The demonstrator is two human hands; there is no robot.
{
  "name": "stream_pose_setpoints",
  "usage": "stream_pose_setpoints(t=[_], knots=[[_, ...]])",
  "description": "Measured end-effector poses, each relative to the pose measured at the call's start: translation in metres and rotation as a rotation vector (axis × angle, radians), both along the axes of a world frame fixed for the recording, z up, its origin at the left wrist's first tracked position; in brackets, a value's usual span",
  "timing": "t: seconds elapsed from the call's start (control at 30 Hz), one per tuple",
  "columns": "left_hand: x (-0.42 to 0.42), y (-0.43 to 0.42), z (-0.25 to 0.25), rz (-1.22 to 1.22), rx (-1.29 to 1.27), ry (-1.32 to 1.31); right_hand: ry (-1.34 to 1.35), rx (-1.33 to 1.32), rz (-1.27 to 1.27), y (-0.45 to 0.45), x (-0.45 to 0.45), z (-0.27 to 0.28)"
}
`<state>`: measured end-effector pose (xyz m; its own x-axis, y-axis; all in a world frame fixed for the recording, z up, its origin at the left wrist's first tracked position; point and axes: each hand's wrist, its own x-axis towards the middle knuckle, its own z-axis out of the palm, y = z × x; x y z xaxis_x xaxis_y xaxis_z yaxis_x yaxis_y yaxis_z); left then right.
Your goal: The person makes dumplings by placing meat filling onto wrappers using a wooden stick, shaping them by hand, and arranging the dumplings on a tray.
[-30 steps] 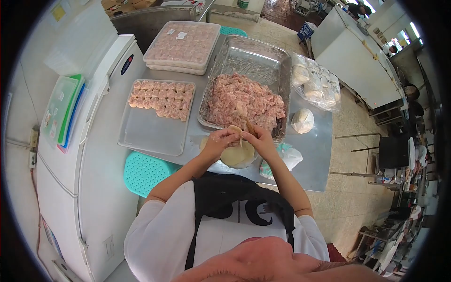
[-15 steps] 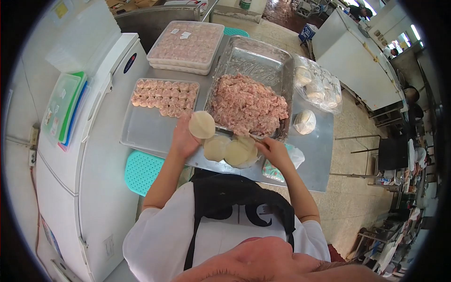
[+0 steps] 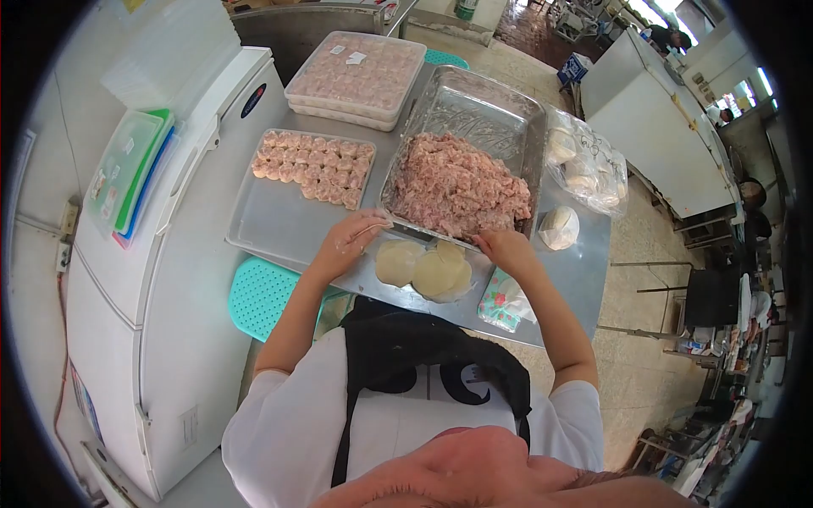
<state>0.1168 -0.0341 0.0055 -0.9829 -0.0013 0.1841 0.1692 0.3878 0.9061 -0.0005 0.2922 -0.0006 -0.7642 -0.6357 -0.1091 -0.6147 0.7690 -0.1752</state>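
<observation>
Holding a thin, pale dough wrapper [image 3: 372, 226], nearly edge-on, in the left hand [image 3: 345, 245], by the near-left corner of the rectangular steel pan [image 3: 487, 106]. Curled in the right hand [image 3: 506, 251] at the near rim, beside coarse pink minced meat [image 3: 461, 182]; cannot tell whether gripping anything. Between both, lying overlapped on the grey metal table [image 3: 360, 284]: round yellowish dough sheets [image 3: 438, 271].

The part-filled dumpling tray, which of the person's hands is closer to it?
The left. The left hand is right beside the tray's near right corner; the right hand is farther off, at the near edge of the meat pan.
</observation>
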Motion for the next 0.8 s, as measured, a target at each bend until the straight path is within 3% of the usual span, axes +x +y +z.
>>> stream_pose_setpoints(t=[0.03, 0.13, 0.23, 0.33, 0.43, 0.53, 0.63, 0.73, 0.8], knots=[[-0.003, -0.002, -0.009, 0.02, -0.128, 0.114, 0.008, 0.006, 0.001, -0.003, 0.003, 0.004], [-0.004, -0.009, -0.022, 0.167, -0.022, 0.089, 0.002, -0.039, 0.003, -0.012, 0.009, 0.012], [-0.01, -0.014, -0.015, 0.273, 0.529, -0.305, -0.07, -0.093, -0.023, -0.011, 0.003, 0.011], [-0.035, -0.007, -0.044, 0.359, 0.801, -0.195, -0.4, -0.365, -0.086, -0.007, -0.005, 0.009], [-0.059, 0.018, -0.028, 0.312, 1.106, -0.188, -0.442, -0.546, -0.14, -0.019, -0.01, 0.022], [-0.083, 0.044, -0.011, 0.065, 1.293, -0.198, -0.523, -0.638, -0.28, -0.034, -0.006, 0.056], [-0.096, 0.07, 0.015, -0.089, 1.66, -0.246, -0.476, -0.751, -0.345, -0.05, -0.004, 0.051], [-0.109, 0.075, 0.025, -0.052, 1.775, -0.297, 0.066, -0.801, -0.129, -0.063, -0.002, 0.018], [-0.11, 0.073, 0.025, -0.007, 1.825, -0.316, 0.122, -0.645, -0.055, -0.055, -0.001, 0.021]])
